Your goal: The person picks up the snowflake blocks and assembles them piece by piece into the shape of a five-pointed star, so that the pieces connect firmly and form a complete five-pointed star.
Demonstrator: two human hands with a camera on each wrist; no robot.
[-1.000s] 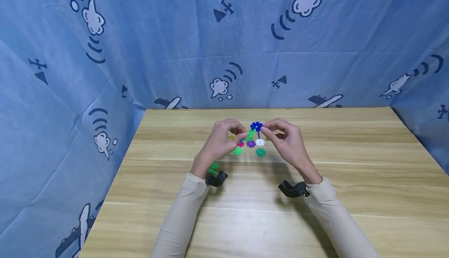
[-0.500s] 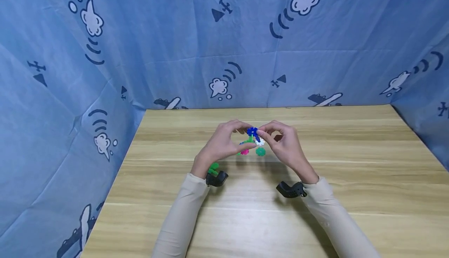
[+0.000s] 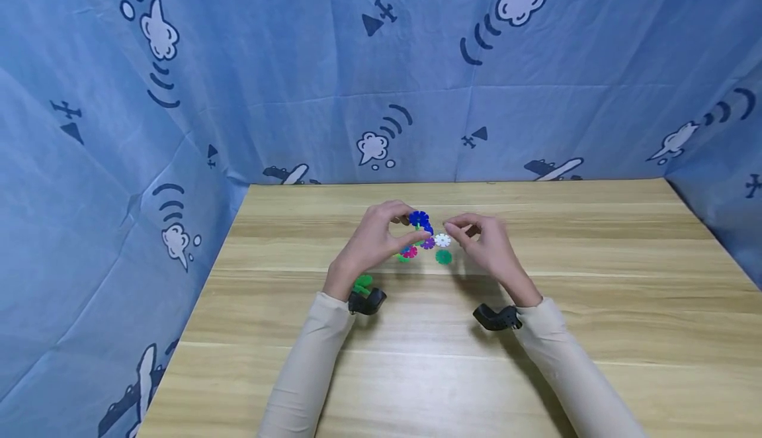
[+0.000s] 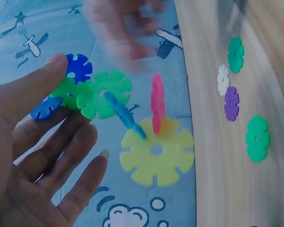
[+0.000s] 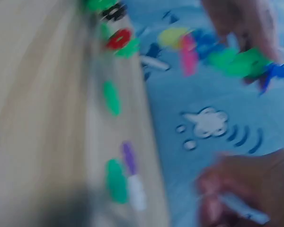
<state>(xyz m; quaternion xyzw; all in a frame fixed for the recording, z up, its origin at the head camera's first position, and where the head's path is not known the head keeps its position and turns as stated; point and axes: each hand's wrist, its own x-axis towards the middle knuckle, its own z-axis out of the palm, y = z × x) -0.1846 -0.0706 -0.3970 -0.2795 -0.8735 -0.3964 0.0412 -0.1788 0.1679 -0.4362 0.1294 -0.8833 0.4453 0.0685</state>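
My left hand [image 3: 372, 243] pinches a joined chain of notched plastic snowflake discs between thumb and fingers. In the left wrist view the chain has a dark blue disc [image 4: 79, 68] at the thumb tip, a light green disc [image 4: 104, 93], a blue disc [image 4: 125, 115] set edgewise, a pink disc [image 4: 157, 103] and a large-looking yellow disc [image 4: 157, 153]. The thumb hides part of it. My right hand [image 3: 488, 246] is just right of the chain, apart from it, fingers loosely bent and nothing visible in them. Both wrist views show this hand blurred.
On the wooden table [image 3: 464, 385] lie a white disc [image 3: 442, 240], a purple disc [image 4: 232, 103] and a green disc [image 3: 443, 257]. Bright green pieces [image 3: 363, 284] lie by my left wrist. The right wrist view shows a red disc [image 5: 119, 39] among others. A blue curtain [image 3: 417, 74] stands behind.
My right hand held the dark blue disc and brought it to the chain in my left hand. It has let go and drawn back rightward; the blue disc stays with the left hand.
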